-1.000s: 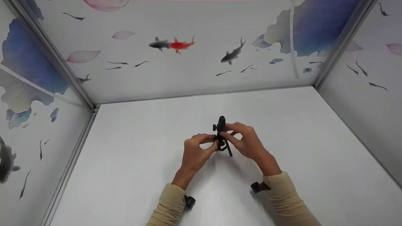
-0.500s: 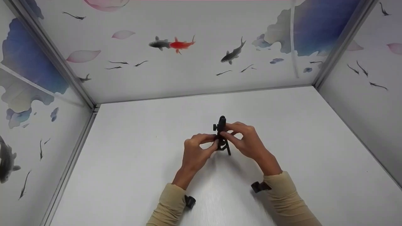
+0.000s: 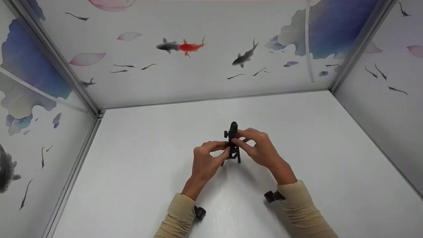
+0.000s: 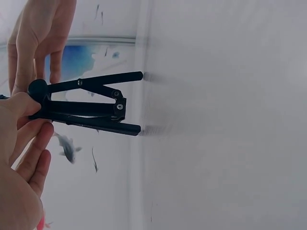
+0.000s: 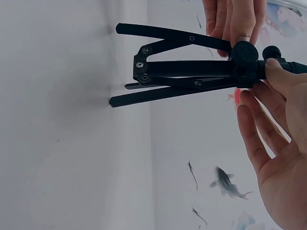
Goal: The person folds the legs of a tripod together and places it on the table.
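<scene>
Between the two hands stands a small black mini tripod (image 3: 234, 127), roughly upright, its legs pointing down and partly spread. My left hand (image 3: 206, 162) pinches it near the hub where the legs join. A little higher, the thumb and fingers of my right hand (image 3: 261, 150) hold its neck, close to a small side knob (image 3: 226, 134). In the left wrist view the tripod's legs (image 4: 110, 76) are linked by braces to a central bracket (image 4: 120, 107). The right wrist view shows the round hub (image 5: 244, 53) beside the left fingers. Leg tips come very close to the tabletop; contact is unclear.
A white tabletop (image 3: 138, 172) spreads beneath the hands. Light walls printed with fish and petals, such as the back wall (image 3: 211, 72), enclose it on the back, left and right. Dark wrist cameras (image 3: 200, 213) sit on both sleeves.
The tripod's legs have turned: the right-hand leg has swung inward to the left, and another leg tip now shows beneath the left hand. Both hands have stayed almost in place.
</scene>
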Tool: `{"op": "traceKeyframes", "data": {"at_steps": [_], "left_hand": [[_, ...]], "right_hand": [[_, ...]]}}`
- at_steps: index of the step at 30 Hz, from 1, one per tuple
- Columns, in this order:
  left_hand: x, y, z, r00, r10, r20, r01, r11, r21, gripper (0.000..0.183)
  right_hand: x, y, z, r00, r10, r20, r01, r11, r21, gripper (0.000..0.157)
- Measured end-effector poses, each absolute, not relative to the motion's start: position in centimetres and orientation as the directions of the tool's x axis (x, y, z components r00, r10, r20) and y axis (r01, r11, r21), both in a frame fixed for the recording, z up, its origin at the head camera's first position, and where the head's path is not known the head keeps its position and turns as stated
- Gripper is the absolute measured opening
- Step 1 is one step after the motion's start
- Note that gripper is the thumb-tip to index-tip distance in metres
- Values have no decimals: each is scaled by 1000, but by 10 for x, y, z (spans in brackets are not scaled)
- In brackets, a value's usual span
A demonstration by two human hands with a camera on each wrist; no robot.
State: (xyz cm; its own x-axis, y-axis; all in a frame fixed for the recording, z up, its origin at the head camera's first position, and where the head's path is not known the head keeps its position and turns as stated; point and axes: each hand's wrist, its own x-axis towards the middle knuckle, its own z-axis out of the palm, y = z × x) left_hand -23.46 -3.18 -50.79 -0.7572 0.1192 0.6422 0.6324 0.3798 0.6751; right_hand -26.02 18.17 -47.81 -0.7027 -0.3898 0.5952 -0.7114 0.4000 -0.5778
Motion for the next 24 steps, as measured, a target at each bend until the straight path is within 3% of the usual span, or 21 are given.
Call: {"op": "traceKeyframes", "data": {"at_steps": [24], "left_hand": [[-235,-28,-511,-766,91,637,622,359,696,16]], "right_hand": [[-260,181,-477,-693,-399,600,-720,399,-567,27]]}}
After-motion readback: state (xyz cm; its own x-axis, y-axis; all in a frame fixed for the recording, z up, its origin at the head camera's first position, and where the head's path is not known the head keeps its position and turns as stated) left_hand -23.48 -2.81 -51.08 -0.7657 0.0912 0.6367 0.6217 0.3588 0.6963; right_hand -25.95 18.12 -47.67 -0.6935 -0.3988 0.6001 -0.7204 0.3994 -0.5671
